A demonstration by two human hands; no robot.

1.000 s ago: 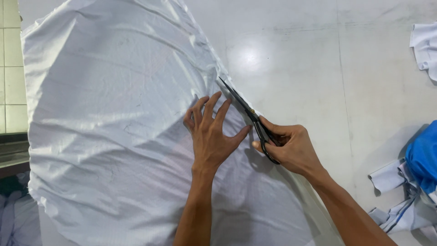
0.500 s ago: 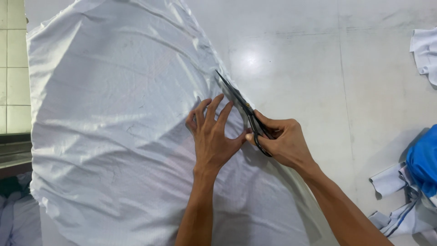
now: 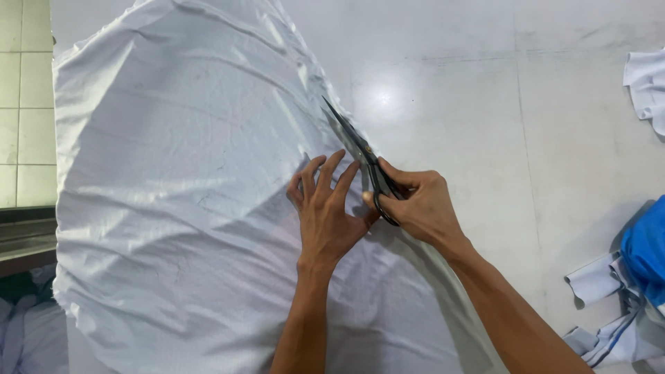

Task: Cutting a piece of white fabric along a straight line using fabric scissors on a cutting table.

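1. Near right, white-and-blue fabric scraps lie on the grey table.
2. The left hand lies flat, fingers spread, grasping nothing, pressing on the white cloth.
3. Just right of it, the right hand grips black scissors.
4. The blades point far-left along the cloth's right edge.

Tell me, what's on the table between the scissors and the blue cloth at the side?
Nothing. In the head view, the grey table is bare between the scissors and the blue cloth, just shiny with reflected light.
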